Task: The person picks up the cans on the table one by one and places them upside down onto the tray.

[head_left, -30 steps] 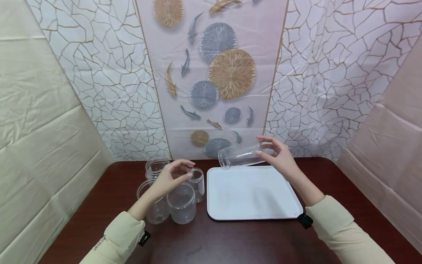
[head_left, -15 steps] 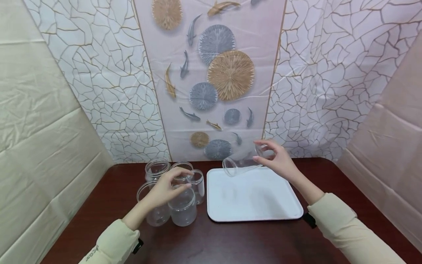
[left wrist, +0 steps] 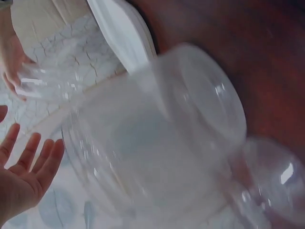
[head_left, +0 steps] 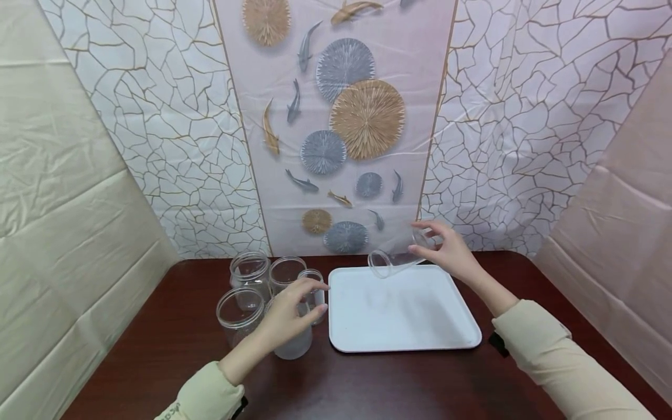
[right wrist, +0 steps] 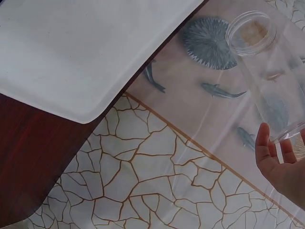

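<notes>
My right hand (head_left: pixel 447 252) holds a tall clear jar (head_left: pixel 397 261) at its base end, above the back of the white tray (head_left: pixel 404 315). The jar is tilted, its mouth towards the left. In the right wrist view, the fingertips of the right hand (right wrist: pixel 283 167) are at the bottom of that jar (right wrist: pixel 269 81). My left hand (head_left: pixel 286 312) hovers with its fingers spread over the front clear jar (head_left: pixel 295 345), partly covering it, near a narrow clear jar (head_left: pixel 311 274). In the left wrist view, the left hand (left wrist: pixel 26 183) appears beside a wide jar (left wrist: pixel 147 138), holding nothing.
Further clear jars stand on the dark red table (head_left: pixel 357 385): a wide one (head_left: pixel 240 309) at front left, another (head_left: pixel 250 268) behind it, and one (head_left: pixel 287 269) at the back. A patterned cloth backdrop (head_left: pixel 341 116) rises behind the table.
The right hand has drawn back slightly to the right with the tall jar, whose mouth now faces more towards me. My left hand has moved right and nearer, over the front jar.
</notes>
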Demonstrator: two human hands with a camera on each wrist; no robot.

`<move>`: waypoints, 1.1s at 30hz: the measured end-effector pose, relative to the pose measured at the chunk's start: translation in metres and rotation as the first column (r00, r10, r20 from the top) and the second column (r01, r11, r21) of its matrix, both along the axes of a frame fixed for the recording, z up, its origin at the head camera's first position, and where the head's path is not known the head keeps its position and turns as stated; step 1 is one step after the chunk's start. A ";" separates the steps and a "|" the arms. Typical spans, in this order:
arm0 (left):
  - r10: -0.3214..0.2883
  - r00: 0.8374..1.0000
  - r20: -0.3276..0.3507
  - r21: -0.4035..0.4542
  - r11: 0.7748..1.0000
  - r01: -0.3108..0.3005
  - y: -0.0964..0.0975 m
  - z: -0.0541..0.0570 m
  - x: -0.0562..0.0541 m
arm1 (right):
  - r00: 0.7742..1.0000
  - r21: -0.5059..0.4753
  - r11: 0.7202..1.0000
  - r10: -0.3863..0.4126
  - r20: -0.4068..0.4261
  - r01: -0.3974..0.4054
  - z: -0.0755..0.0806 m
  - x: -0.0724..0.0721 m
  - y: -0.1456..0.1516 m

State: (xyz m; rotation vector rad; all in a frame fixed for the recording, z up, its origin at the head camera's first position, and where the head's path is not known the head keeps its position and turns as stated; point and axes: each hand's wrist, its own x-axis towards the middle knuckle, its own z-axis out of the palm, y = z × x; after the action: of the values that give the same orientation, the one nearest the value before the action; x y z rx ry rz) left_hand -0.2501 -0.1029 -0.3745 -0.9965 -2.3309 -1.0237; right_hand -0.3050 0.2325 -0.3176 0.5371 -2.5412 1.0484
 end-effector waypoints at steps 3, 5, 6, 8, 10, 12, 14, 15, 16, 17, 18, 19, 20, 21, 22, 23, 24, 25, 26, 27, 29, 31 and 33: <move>0.033 0.999 0.008 0.010 0.999 -0.033 0.013 -0.002 0.002 | 1.000 0.018 1.000 -0.019 -0.001 0.019 -0.001 -0.003 0.003; 0.056 0.998 0.025 0.015 0.998 -0.056 0.023 -0.005 0.002 | 1.000 0.029 0.999 -0.027 -0.001 0.027 -0.002 -0.005 0.004; 0.074 0.997 0.032 0.014 0.997 -0.074 0.027 -0.006 0.002 | 1.000 0.032 0.999 -0.029 -0.002 0.029 -0.002 -0.006 0.005; 0.103 0.993 0.051 0.007 0.995 -0.103 0.035 -0.008 0.002 | 1.000 0.039 0.999 -0.030 0.000 0.030 -0.003 -0.008 0.006; 0.125 0.989 0.081 -0.018 0.992 -0.124 0.042 -0.013 0.000 | 0.999 0.038 0.999 -0.032 0.004 0.032 -0.004 -0.009 0.008; 0.132 0.983 0.126 -0.061 0.990 -0.125 0.047 -0.019 -0.002 | 0.999 0.036 0.999 -0.036 0.007 0.036 -0.005 -0.010 0.009; 0.134 0.974 0.185 -0.111 0.987 -0.115 0.050 -0.026 -0.006 | 0.999 0.035 0.999 -0.042 0.003 0.042 -0.006 -0.011 0.011; 0.133 0.966 0.221 -0.130 0.986 -0.106 0.051 -0.028 -0.008 | 0.999 0.032 0.999 -0.044 0.000 0.044 -0.007 -0.011 0.012; 0.130 0.959 0.251 -0.147 0.985 -0.095 0.052 -0.031 -0.010 | 0.999 0.031 0.998 -0.046 -0.004 0.046 -0.007 -0.011 0.013; 0.132 0.952 0.277 -0.168 0.982 -0.087 0.052 -0.033 -0.013 | 0.999 0.032 0.998 -0.046 -0.009 0.047 -0.007 -0.011 0.014; 0.135 0.945 0.299 -0.182 0.980 -0.083 0.052 -0.034 -0.015 | 0.999 0.032 0.998 -0.047 -0.013 0.047 -0.007 -0.011 0.015; 0.139 0.939 0.315 -0.191 0.978 -0.081 0.051 -0.036 -0.017 | 0.999 0.033 0.998 -0.049 -0.016 0.049 -0.007 -0.011 0.016; 0.143 0.934 0.328 -0.199 0.977 -0.080 0.051 -0.036 -0.020 | 0.999 0.034 0.998 -0.050 -0.017 0.051 -0.007 -0.010 0.017; 0.145 0.930 0.338 -0.205 0.976 -0.077 0.050 -0.037 -0.022 | 0.998 0.034 0.998 -0.053 -0.017 0.054 -0.007 -0.010 0.018; 0.149 0.928 0.341 -0.211 0.974 -0.079 0.049 -0.038 -0.024 | 0.998 0.036 0.998 -0.056 -0.015 0.057 -0.007 -0.009 0.018; 0.154 0.926 0.345 -0.214 0.973 -0.082 0.049 -0.038 -0.025 | 0.998 0.037 0.997 -0.061 -0.013 0.061 -0.008 -0.009 0.019; 0.158 0.924 0.348 -0.214 0.973 -0.086 0.048 -0.038 -0.027 | 0.998 0.037 0.997 -0.065 -0.011 0.066 -0.007 -0.009 0.020; 0.160 0.922 0.352 -0.212 0.973 -0.089 0.047 -0.038 -0.028 | 0.997 0.038 0.997 -0.070 -0.010 0.070 -0.008 -0.008 0.020; 0.164 0.921 0.354 -0.212 0.973 -0.092 0.046 -0.038 -0.029 | 0.997 0.039 0.996 -0.074 -0.010 0.074 -0.008 -0.008 0.020; 0.167 0.919 0.358 -0.212 0.973 -0.095 0.044 -0.039 -0.030 | 0.997 0.040 0.996 -0.078 -0.009 0.078 -0.008 -0.008 0.020; 0.175 0.915 0.364 -0.213 0.972 -0.101 0.042 -0.039 -0.032 | 0.997 0.039 0.996 -0.082 -0.013 0.082 -0.008 -0.008 0.021; 0.183 0.911 0.370 -0.221 0.970 -0.105 0.040 -0.041 -0.035 | 0.996 0.040 0.996 -0.084 -0.016 0.084 -0.009 -0.008 0.021; 0.193 0.908 0.371 -0.237 0.965 -0.109 0.037 -0.043 -0.038 | 0.996 0.044 0.996 -0.084 -0.012 0.084 -0.009 -0.009 0.022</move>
State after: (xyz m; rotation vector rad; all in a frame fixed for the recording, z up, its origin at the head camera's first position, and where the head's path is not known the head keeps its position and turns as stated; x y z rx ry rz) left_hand -0.2885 -0.0662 -0.4179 -0.7128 -2.8460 -1.0018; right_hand -0.3139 0.2549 -0.3271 0.4420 -2.5600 0.9600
